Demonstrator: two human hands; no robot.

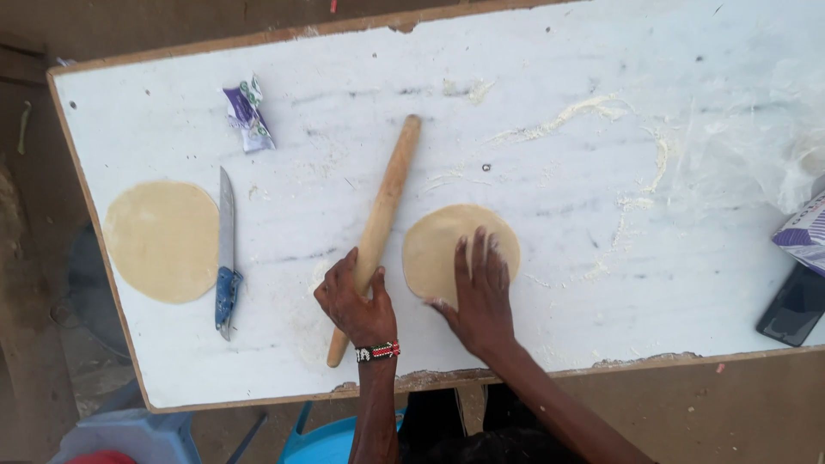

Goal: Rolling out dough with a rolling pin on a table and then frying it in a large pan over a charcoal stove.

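The counter, a white board with a worn wooden edge, carries everything – its surface is streaked with flour, thickest off to the right of the hands, which would keep dough from sticking. Well to the left of the left hand, near the board's left edge, lies a finished dough round, flat and thin, set apart from the working spot. Under the right hand sits the smaller dough disc, thicker-looking and not as wide. The right hand lies open and flat on its near edge, fingers spread, pressing down rather than gripping, apparently to steady or turn it. The rolling pin slants away from the left hand toward the far side of the counter, just beside the disc. The left hand is curled closed around the pin's near part, a beaded band at the wrist. Between the left hand and the finished round rests a knife with a blue handle, blade pointing away – within reach. Beyond the knife lies a small crumpled purple wrapper. At the far right edge a dark phone sits beside a bag's corner
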